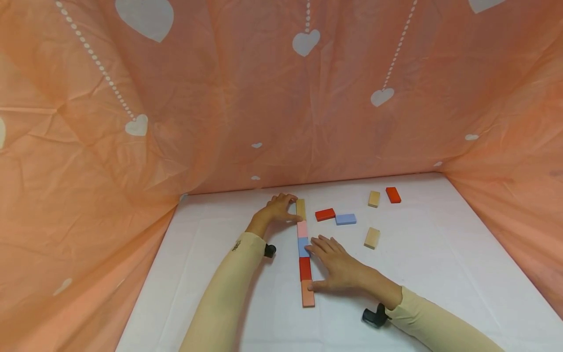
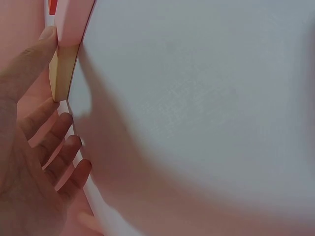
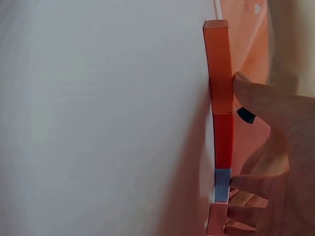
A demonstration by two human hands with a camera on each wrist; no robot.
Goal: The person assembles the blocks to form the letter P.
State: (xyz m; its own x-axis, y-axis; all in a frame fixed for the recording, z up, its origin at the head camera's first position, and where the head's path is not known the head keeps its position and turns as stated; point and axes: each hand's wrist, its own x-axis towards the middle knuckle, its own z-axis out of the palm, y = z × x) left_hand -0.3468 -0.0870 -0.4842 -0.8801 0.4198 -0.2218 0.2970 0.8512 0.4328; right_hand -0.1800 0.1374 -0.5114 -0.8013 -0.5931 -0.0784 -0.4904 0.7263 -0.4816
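Wooden domino-like blocks lie end to end in a straight row on the white table. At the row's far end, my left hand [image 1: 279, 209] spans a natural wood block [image 1: 301, 209], thumb near its near end and index fingertip at its far end. The pink block [image 1: 302, 229] adjoins it, followed by a blue block [image 1: 303, 247], a red block [image 1: 305, 269] and an orange block [image 1: 308, 294]. To the right of the row, my right hand [image 1: 340, 266] is spread, thumb at the orange block and fingertips beside the blue and pink ones.
Right of the row lie a loose red block [image 1: 325, 214] and a blue block [image 1: 345, 219], corners close together. Farther right are two natural wood blocks, one nearer [image 1: 372, 238], plus another red block [image 1: 393, 195]. A peach curtain [image 1: 246, 122] borders the table's back and sides.
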